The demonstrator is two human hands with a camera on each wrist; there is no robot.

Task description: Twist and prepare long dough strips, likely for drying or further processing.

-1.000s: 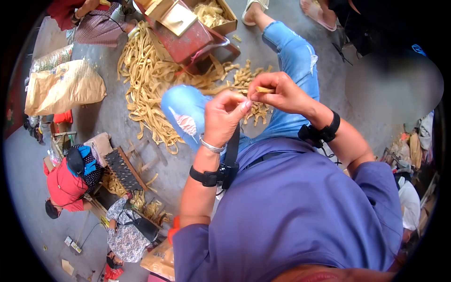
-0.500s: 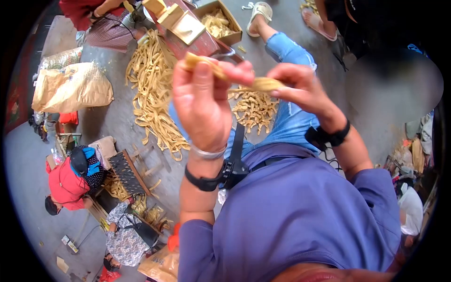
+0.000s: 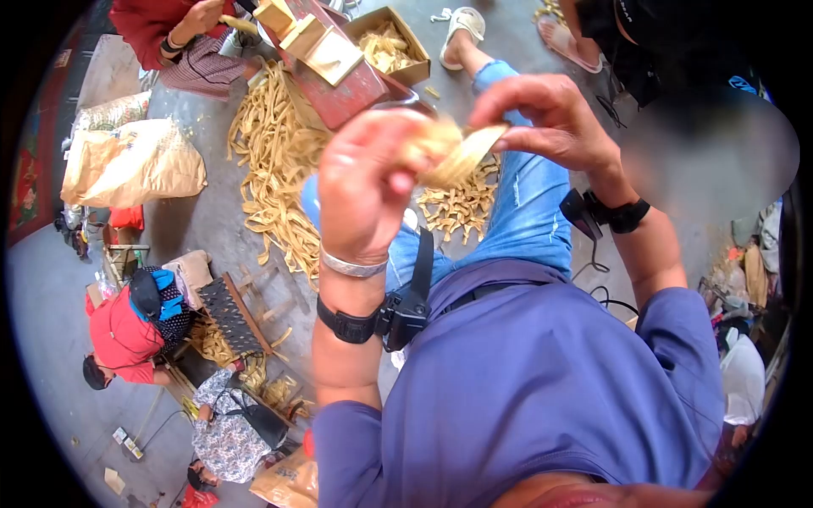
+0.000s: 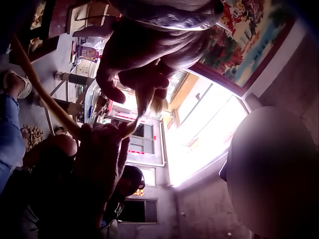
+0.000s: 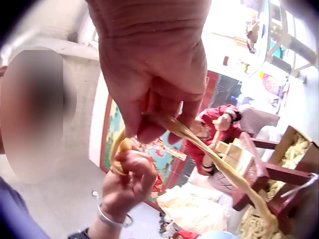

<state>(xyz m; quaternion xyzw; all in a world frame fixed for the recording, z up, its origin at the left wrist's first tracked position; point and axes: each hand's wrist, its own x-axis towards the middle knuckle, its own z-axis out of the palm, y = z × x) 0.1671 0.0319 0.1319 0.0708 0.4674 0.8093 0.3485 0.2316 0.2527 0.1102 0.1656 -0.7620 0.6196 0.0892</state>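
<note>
A tan, flat strip [image 3: 461, 161] stretches between both hands, raised above the lap. My left hand [image 3: 364, 173], with a silver bangle at the wrist, grips one part of it, blurred in the head view. The thumb and fingers of my right hand [image 3: 555, 118] pinch the strip at the other side. In the right wrist view the strip [image 5: 224, 167] trails from my right hand [image 5: 154, 64] to the lower right, and my left hand [image 5: 127, 181] holds a curled part. The left wrist view shows my left hand [image 4: 149, 55] above my right hand [image 4: 102, 154], both dark.
Long strips [image 3: 271, 161] lie heaped on the floor, with short knotted pieces [image 3: 457, 203] beside them. Beyond stand a red bench [image 3: 326, 63] and a cardboard box [image 3: 415, 63] of strips. A paper sack [image 3: 135, 165] lies at left; several people sit around.
From close together over the lap, both hands have risen and moved apart, revealing the strip between them. Since the middle frame, my right hand has moved further up.
</note>
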